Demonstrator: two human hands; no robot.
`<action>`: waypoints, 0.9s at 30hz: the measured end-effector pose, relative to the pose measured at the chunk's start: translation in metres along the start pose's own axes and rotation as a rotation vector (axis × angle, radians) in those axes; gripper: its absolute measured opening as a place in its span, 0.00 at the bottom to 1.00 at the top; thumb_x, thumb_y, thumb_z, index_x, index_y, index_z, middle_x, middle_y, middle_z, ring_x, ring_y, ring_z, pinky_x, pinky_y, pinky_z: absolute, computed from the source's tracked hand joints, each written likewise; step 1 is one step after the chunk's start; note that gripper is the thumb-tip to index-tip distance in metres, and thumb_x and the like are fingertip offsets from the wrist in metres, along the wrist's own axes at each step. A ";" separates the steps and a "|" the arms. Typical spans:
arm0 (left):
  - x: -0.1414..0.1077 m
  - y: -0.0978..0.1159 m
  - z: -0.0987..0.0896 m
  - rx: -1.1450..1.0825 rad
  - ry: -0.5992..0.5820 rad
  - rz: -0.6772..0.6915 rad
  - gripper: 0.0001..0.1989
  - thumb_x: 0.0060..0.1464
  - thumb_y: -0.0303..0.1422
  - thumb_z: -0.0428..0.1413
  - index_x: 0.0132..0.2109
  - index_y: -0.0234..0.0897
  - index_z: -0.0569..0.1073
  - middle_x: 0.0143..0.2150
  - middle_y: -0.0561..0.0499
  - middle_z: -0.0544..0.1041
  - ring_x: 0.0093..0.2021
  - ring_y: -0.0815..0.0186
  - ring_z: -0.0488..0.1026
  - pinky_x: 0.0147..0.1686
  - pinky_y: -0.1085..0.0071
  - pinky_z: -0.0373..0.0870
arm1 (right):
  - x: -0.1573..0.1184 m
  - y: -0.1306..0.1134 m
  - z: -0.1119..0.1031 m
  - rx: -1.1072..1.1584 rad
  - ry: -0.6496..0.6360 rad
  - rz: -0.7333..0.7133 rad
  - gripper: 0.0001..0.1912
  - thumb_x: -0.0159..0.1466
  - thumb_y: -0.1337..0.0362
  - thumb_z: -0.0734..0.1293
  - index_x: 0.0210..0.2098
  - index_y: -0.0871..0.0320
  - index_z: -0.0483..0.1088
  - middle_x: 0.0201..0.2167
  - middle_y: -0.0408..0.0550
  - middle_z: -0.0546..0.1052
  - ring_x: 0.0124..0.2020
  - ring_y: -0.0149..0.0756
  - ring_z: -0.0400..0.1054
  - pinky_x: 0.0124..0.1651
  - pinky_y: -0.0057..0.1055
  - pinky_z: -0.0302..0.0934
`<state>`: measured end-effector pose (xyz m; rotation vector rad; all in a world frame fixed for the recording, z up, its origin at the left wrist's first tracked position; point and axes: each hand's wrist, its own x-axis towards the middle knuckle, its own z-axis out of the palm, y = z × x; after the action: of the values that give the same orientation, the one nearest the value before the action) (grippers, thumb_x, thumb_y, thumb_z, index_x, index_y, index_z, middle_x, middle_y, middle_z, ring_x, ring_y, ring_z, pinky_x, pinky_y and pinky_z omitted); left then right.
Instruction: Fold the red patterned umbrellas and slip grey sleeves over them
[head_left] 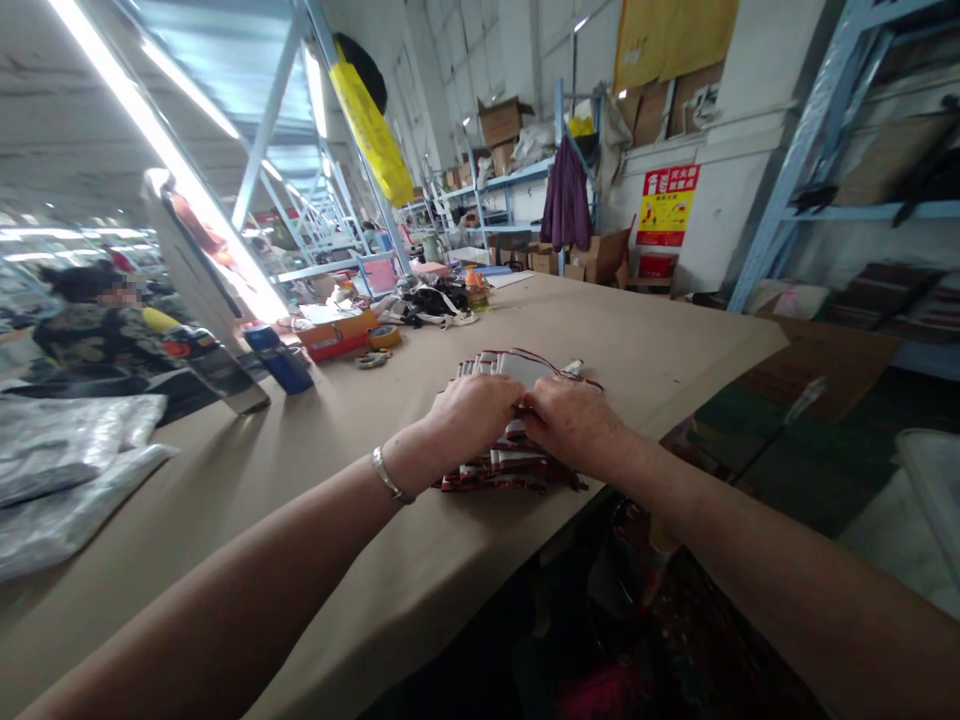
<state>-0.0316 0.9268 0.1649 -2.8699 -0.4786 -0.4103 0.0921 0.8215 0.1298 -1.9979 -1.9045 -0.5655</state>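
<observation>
A pile of white cloth pieces with dark red edging (517,462) lies near the front edge of the brown-covered table (360,440). My left hand (478,408) is closed on the pile from the left, fingers curled at its top. Thumb to thumb with it, my right hand (568,420) grips the same pieces from the right. Both sets of fingertips are partly hidden, so how many layers they pinch does not show. Beyond the knuckles, the top pieces fan out with their edges raised. A silvery bracelet circles my left wrist.
Left of the pile stand a blue bottle (279,358) and a clear tumbler (217,368). Behind them are an orange box (334,335), a tape roll (384,337) and dark straps (435,300). Clear plastic wrap (67,480) lies far left, near a seated person (97,325). Shelving (795,150) rises right.
</observation>
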 end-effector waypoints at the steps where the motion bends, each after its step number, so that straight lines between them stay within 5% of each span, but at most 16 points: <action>1: -0.001 0.000 0.000 -0.034 0.006 0.006 0.08 0.54 0.31 0.51 0.31 0.39 0.75 0.28 0.51 0.74 0.30 0.66 0.70 0.32 0.72 0.64 | -0.002 0.000 0.000 -0.016 -0.012 0.000 0.12 0.65 0.64 0.57 0.36 0.60 0.71 0.34 0.52 0.74 0.37 0.40 0.68 0.39 0.33 0.58; 8: -0.002 0.002 0.006 -0.091 0.002 0.038 0.14 0.57 0.32 0.46 0.28 0.36 0.74 0.26 0.50 0.73 0.28 0.67 0.68 0.30 0.72 0.61 | -0.016 0.015 0.000 -0.026 -0.230 0.070 0.14 0.65 0.70 0.54 0.35 0.62 0.71 0.34 0.55 0.76 0.35 0.37 0.70 0.36 0.30 0.56; 19: -0.018 0.021 0.015 -0.394 0.158 0.002 0.13 0.60 0.36 0.48 0.35 0.36 0.74 0.33 0.51 0.74 0.33 0.67 0.70 0.36 0.72 0.65 | -0.013 0.014 0.001 0.175 0.010 0.072 0.09 0.63 0.65 0.61 0.30 0.59 0.71 0.29 0.47 0.74 0.32 0.33 0.67 0.34 0.28 0.52; 27: -0.017 0.027 0.014 -0.251 0.080 0.085 0.10 0.57 0.30 0.48 0.37 0.35 0.74 0.33 0.50 0.75 0.34 0.66 0.72 0.36 0.71 0.67 | -0.015 0.014 -0.002 0.430 -0.136 0.083 0.13 0.61 0.66 0.59 0.31 0.61 0.76 0.28 0.47 0.77 0.31 0.32 0.69 0.34 0.26 0.54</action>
<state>-0.0340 0.9002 0.1421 -3.0846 -0.3100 -0.6079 0.1052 0.8064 0.1246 -1.8536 -1.8169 0.0083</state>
